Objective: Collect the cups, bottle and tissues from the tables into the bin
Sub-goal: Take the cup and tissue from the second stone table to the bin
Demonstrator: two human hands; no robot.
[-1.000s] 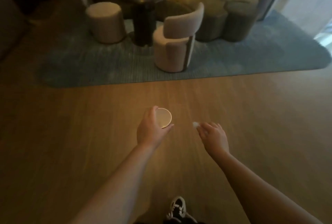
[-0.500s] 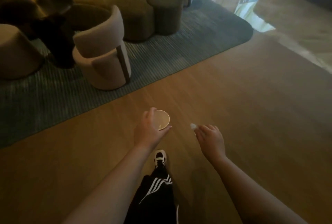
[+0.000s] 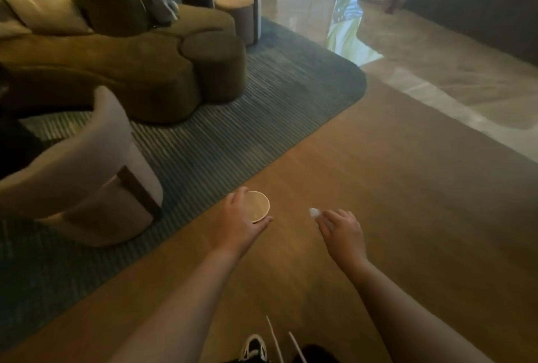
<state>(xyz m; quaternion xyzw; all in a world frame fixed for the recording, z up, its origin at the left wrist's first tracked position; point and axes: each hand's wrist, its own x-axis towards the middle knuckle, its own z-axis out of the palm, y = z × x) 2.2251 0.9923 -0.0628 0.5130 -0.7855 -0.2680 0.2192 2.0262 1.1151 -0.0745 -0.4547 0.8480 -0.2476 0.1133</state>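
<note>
Above a wooden floor point(image 3: 378, 188) at lower centre of the frame, a person's left hand point(image 3: 238, 224) grips a paper cup point(image 3: 257, 206) by its side, mouth up. Just right of it, the right hand point(image 3: 342, 233) pinches a small white tissue point(image 3: 314, 212). A beige armchair point(image 3: 84, 176) stands on the rug point(image 3: 233, 135) at left.

wood floor point(image 3: 378, 188); ribbed blue-grey rug point(image 3: 247, 118) on it, bearing armchair point(image 3: 87, 176), olive sofa point(image 3: 116, 65)

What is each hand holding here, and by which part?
The left hand grips a paper cup around its side near the rim. The right hand pinches a small white tissue at its fingertips.
</note>
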